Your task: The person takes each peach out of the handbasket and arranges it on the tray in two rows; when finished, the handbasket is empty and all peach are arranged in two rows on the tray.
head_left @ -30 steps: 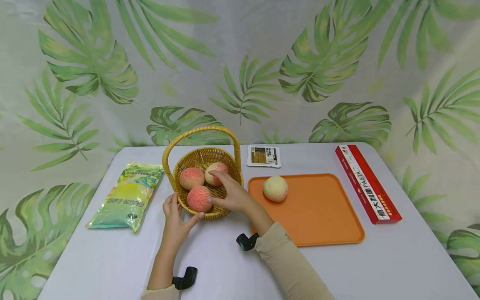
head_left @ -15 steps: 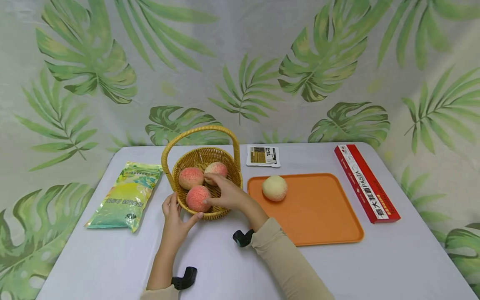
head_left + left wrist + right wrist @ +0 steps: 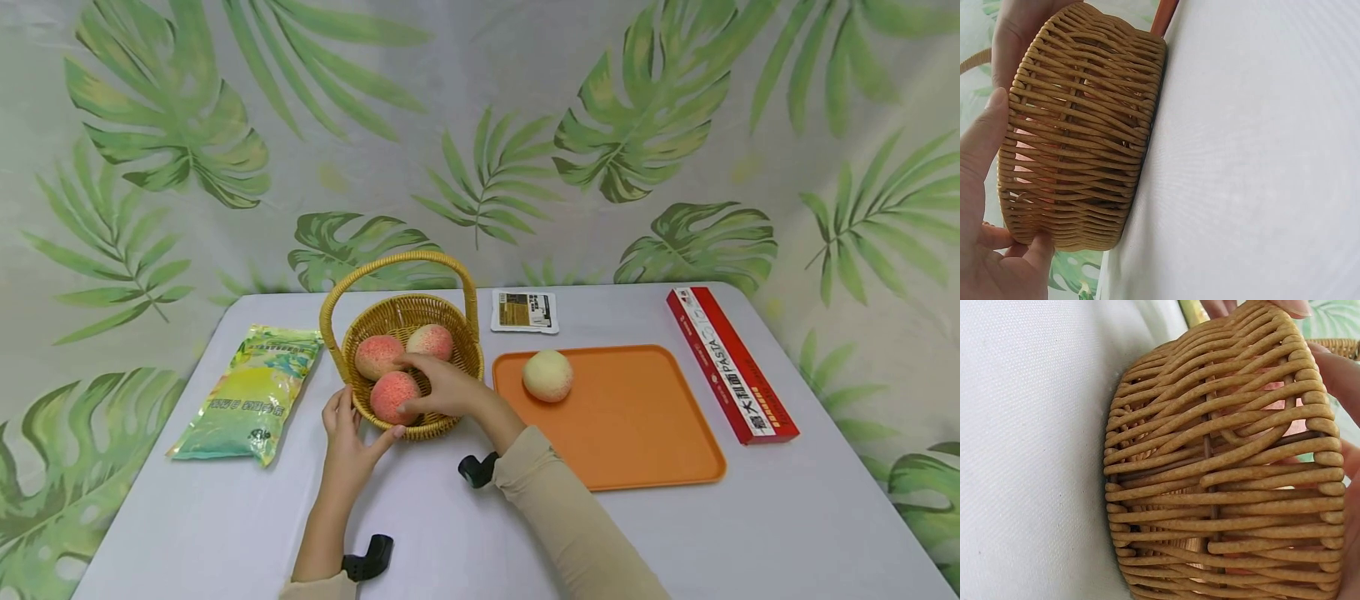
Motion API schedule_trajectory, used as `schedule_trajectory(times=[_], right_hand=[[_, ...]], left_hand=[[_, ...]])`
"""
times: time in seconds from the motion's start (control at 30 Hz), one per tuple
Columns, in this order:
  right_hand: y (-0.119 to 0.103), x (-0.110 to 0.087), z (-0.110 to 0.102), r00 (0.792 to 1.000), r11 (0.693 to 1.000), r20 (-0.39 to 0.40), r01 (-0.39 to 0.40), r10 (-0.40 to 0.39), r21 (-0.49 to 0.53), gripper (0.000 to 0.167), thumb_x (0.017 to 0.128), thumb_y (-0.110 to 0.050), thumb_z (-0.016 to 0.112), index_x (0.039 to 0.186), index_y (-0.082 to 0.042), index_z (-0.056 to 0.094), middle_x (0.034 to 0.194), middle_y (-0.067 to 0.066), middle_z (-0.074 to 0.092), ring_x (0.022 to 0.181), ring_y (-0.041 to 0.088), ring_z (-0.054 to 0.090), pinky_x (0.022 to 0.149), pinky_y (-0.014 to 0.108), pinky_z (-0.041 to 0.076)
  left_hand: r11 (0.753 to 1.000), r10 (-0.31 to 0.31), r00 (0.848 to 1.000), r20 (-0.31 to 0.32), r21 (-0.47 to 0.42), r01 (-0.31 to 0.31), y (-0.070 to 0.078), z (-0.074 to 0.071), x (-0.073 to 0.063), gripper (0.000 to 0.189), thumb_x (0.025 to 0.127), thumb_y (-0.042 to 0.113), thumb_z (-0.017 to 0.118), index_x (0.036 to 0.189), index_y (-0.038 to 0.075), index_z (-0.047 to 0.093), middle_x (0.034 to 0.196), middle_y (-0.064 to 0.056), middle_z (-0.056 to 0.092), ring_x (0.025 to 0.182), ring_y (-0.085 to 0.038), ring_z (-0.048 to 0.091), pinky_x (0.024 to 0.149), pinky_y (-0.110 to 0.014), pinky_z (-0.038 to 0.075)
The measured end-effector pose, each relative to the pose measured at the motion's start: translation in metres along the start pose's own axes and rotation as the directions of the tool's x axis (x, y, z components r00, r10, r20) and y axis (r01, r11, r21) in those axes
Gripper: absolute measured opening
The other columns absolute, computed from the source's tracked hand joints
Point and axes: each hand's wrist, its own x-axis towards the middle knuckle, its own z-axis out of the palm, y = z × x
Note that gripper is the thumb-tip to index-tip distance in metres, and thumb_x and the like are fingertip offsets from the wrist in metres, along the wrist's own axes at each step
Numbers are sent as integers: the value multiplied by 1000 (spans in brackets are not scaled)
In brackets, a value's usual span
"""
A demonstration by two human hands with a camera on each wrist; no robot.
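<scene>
A wicker basket (image 3: 401, 308) with a tall handle holds three round, speckled pink-and-cream peaches. My left hand (image 3: 351, 442) grips its near left rim, thumb on the front edge; the left wrist view shows those fingers against the woven wall (image 3: 1085, 137). Inside the basket, my right hand (image 3: 446, 387) has its thumb and fingers around the front peach (image 3: 392, 396), the reddest one. Behind it lie the left peach (image 3: 377, 357), touched in this view by my right fingertips, and the paler back peach (image 3: 431, 342). In the right wrist view, the basket wall hides most of that grasp.
An orange tray (image 3: 622, 425) right of the basket bears one pale peach (image 3: 547, 376). A red pasta box (image 3: 731, 367) lies beyond it. A small white packet (image 3: 525, 312) is at the back, and a green-yellow bag (image 3: 251, 396) lies left of the basket.
My right hand has shifted left and down, from over the back peach to the front peach. My left hand stays on the basket rim.
</scene>
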Motion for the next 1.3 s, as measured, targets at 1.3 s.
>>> schedule_trajectory(times=[1.3], right_hand=[[-12,-9,2,987,941,-145,108,-64,321,63,76,-15,72,132,-13,42,125,4,47,102,13,51,83,24,47]], left_hand=[[999,-7,1000,-2,-36,7,0,0,1,101,72,25,76,142,-1,8,138,-15,3,129,-26,20,107,-33,23]])
